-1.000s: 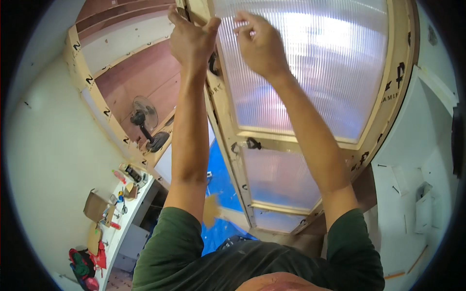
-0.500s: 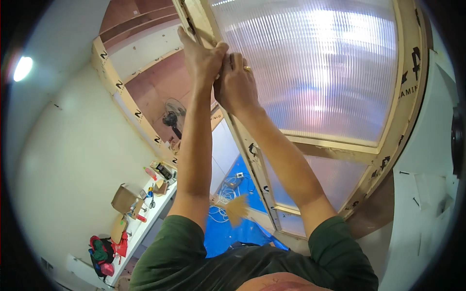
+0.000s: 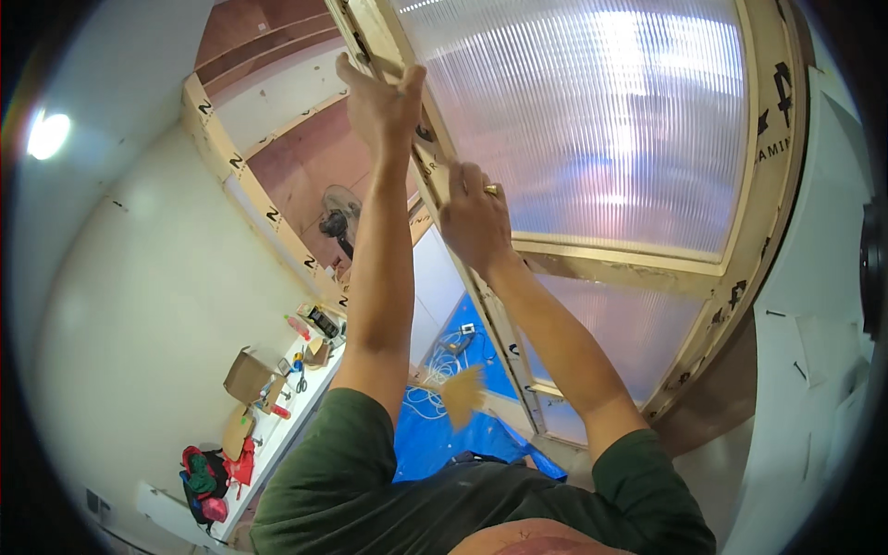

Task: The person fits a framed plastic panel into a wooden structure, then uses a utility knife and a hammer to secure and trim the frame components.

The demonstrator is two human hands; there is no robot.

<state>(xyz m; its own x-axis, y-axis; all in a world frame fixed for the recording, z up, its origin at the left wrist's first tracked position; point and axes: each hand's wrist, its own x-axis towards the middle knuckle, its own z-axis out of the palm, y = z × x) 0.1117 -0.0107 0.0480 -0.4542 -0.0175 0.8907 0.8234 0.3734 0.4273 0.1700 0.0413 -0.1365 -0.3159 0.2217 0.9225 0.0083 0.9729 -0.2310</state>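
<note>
A tall wooden frame (image 3: 638, 268) with ribbed translucent panels (image 3: 592, 120) stands in front of me, its narrow left edge slanting past both hands. High on that edge, my left hand (image 3: 381, 109) grips the wood, thumb on the right and a finger on the left; its other fingers are partly hidden. Lower down, my right hand (image 3: 474, 220), with a ring on one finger, is curled against the same edge beside the large panel. Its thumb and the fingertips do not show fully.
A white bench (image 3: 287, 418) at left carries a cardboard box (image 3: 252, 375), scissors (image 3: 302, 381) and a bottle (image 3: 297, 326). Beyond the frame stands a fan (image 3: 340, 217). Blue sheeting (image 3: 435, 449) covers the floor, with white cable (image 3: 424, 400) and a straw-coloured brush head (image 3: 462, 396).
My right hand has slid down the frame's edge, away from my left hand, and its arm has bent. The left hand stays at nearly the same place. The view has shifted slightly.
</note>
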